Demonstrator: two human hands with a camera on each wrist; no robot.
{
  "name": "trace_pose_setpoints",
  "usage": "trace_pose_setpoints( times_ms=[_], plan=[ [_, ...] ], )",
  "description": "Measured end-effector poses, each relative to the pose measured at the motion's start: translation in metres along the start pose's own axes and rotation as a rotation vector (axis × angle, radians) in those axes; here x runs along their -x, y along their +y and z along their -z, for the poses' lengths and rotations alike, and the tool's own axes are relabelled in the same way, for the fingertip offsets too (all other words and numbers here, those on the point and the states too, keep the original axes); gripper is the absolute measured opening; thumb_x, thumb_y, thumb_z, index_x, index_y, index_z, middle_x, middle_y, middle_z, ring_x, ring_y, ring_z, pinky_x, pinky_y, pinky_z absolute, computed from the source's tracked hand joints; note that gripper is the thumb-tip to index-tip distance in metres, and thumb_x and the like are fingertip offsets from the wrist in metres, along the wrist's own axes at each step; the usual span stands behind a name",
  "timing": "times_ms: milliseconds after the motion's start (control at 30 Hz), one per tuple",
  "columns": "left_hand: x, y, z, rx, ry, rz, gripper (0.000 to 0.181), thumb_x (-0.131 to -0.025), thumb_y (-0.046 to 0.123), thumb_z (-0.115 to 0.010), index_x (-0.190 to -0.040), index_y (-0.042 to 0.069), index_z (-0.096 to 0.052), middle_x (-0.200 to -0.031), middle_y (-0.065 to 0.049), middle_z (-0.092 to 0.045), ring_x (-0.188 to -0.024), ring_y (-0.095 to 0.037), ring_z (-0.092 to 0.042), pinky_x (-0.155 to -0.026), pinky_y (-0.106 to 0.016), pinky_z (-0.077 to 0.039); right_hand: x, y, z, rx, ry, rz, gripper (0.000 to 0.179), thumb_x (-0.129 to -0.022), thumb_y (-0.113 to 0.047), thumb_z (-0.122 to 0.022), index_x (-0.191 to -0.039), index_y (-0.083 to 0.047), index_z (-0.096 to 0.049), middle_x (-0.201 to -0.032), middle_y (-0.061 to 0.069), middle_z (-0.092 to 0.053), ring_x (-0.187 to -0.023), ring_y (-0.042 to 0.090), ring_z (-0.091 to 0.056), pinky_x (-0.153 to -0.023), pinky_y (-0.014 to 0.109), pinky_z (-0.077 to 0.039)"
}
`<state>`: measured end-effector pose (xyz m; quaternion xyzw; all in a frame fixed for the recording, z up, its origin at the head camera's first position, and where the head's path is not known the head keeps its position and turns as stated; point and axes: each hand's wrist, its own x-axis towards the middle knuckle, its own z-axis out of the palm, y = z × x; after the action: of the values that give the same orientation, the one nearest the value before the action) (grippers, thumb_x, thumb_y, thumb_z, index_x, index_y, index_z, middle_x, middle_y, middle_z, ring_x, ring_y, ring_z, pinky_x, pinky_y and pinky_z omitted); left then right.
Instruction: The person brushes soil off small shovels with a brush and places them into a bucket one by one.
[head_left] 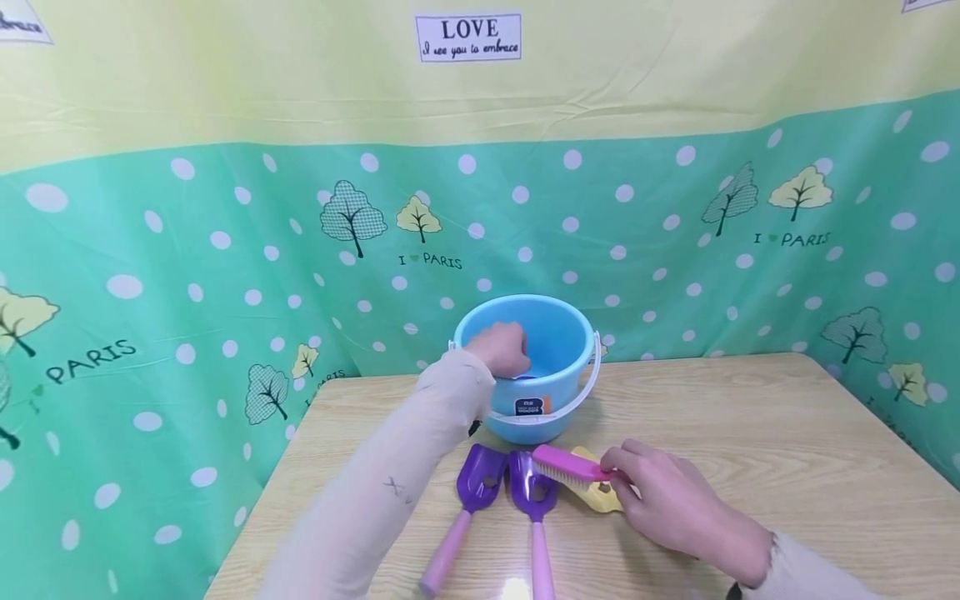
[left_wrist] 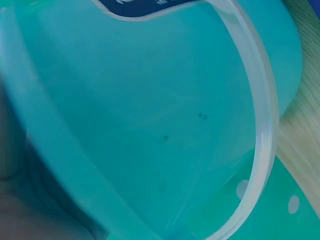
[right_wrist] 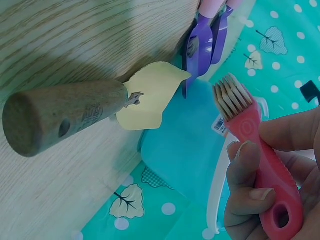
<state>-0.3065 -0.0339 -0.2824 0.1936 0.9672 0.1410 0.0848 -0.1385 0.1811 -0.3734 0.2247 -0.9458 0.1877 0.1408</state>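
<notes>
A light blue bucket (head_left: 517, 400) with a white handle (head_left: 588, 387) stands on the table. My left hand (head_left: 501, 348) reaches over its rim with curled fingers; I cannot tell whether it holds anything, as the bucket wall hides the fingertips. In the left wrist view, part of that hand (left_wrist: 40, 210) shows beside the rim. My right hand (head_left: 667, 496) grips a pink brush (right_wrist: 250, 122) by its handle, bristles toward the bucket. Below the brush lies a yellow hand shovel (right_wrist: 150, 95) with a wooden handle (right_wrist: 70, 115).
Two purple hand shovels (head_left: 480, 477), (head_left: 531, 487) with pink handles lie side by side in front of the bucket. Behind the wooden table (head_left: 750, 433) hangs a green and yellow cloth (head_left: 637, 242) with dots and trees.
</notes>
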Motion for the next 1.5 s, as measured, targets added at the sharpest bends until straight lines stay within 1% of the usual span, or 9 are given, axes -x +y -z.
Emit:
trace_pose_setpoints(
  times_ms=[133,200,333,433,733,933,1133,1333,1500],
  plan=[
    [0.01,-0.002,0.009,0.025,0.038,-0.113,0.007,-0.084,0.015,-0.059,-0.086,0.01,-0.064,-0.077,0.0,-0.062,-0.071,-0.015,-0.057,-0.064,-0.027,-0.048,0.001,0.0,0.001,0.006,0.007,0.003,0.022,-0.078,-0.006,-0.069,-0.09,-0.025,-0.068,-0.078,-0.019,-0.052,-0.063,-0.003,-0.044,-0.053,0.02,-0.041],
    [0.015,-0.004,0.013,0.031,0.048,-0.151,0.01,-0.085,0.015,-0.059,-0.091,0.009,-0.065,-0.081,-0.001,-0.063,-0.074,-0.016,-0.058,-0.067,-0.027,-0.049,0.001,0.001,0.001,0.008,0.008,0.002,0.022,-0.078,-0.007,-0.069,-0.09,-0.025,-0.068,-0.077,-0.019,-0.051,-0.062,-0.003,-0.043,-0.053,0.02,-0.04],
    [0.025,-0.009,0.019,0.012,0.086,-0.212,0.011,-0.087,0.017,-0.06,-0.092,0.009,-0.065,-0.083,-0.001,-0.063,-0.077,-0.015,-0.058,-0.071,-0.027,-0.048,0.001,0.001,0.002,0.003,0.006,0.002,0.022,-0.078,-0.007,-0.069,-0.09,-0.024,-0.068,-0.077,-0.018,-0.051,-0.062,-0.002,-0.043,-0.052,0.02,-0.039],
    [0.032,-0.013,0.021,0.006,0.119,-0.233,0.01,-0.088,0.017,-0.061,-0.093,0.01,-0.065,-0.083,0.001,-0.063,-0.079,-0.014,-0.057,-0.074,-0.026,-0.048,0.001,0.002,0.002,0.001,0.012,0.008,0.022,-0.077,-0.006,-0.069,-0.09,-0.024,-0.068,-0.077,-0.019,-0.051,-0.062,-0.002,-0.043,-0.052,0.02,-0.039],
    [0.061,-0.02,0.018,0.072,0.156,-0.25,0.016,-0.09,0.018,-0.06,-0.101,0.008,-0.065,-0.084,0.001,-0.06,-0.079,-0.015,-0.055,-0.072,-0.028,-0.048,0.0,0.002,0.003,-0.012,0.002,0.012,0.021,-0.078,-0.007,-0.07,-0.09,-0.024,-0.068,-0.077,-0.019,-0.051,-0.062,-0.003,-0.043,-0.052,0.02,-0.039],
    [0.078,-0.023,0.012,0.067,0.197,-0.292,0.014,-0.088,0.018,-0.063,-0.099,0.009,-0.064,-0.086,0.001,-0.059,-0.081,-0.016,-0.056,-0.073,-0.029,-0.047,0.0,0.001,0.002,-0.019,-0.007,-0.001,0.022,-0.077,-0.007,-0.07,-0.09,-0.024,-0.069,-0.076,-0.019,-0.05,-0.062,-0.002,-0.043,-0.053,0.02,-0.039],
    [0.09,-0.029,0.006,0.09,0.228,-0.295,0.012,-0.087,0.017,-0.063,-0.096,0.01,-0.064,-0.085,0.003,-0.059,-0.08,-0.016,-0.056,-0.072,-0.028,-0.047,0.0,0.001,0.002,-0.015,-0.002,0.001,0.022,-0.077,-0.007,-0.071,-0.091,-0.024,-0.069,-0.076,-0.019,-0.05,-0.062,-0.002,-0.043,-0.053,0.02,-0.04],
    [0.106,-0.032,-0.002,0.129,0.214,-0.265,0.016,-0.087,0.016,-0.062,-0.1,0.008,-0.064,-0.083,0.004,-0.058,-0.073,-0.012,-0.054,-0.066,-0.027,-0.048,-0.001,0.0,0.001,-0.016,0.005,0.009,0.022,-0.077,-0.007,-0.071,-0.091,-0.024,-0.069,-0.076,-0.019,-0.051,-0.061,-0.002,-0.043,-0.053,0.02,-0.04],
    [0.115,-0.038,-0.017,0.135,0.203,-0.255,0.018,-0.086,0.016,-0.063,-0.101,0.005,-0.064,-0.081,0.006,-0.057,-0.071,-0.011,-0.053,-0.064,-0.025,-0.048,-0.002,-0.001,0.001,-0.02,0.005,0.01,0.022,-0.077,-0.007,-0.071,-0.091,-0.023,-0.069,-0.077,-0.019,-0.051,-0.062,-0.003,-0.043,-0.054,0.02,-0.041]
  ],
)
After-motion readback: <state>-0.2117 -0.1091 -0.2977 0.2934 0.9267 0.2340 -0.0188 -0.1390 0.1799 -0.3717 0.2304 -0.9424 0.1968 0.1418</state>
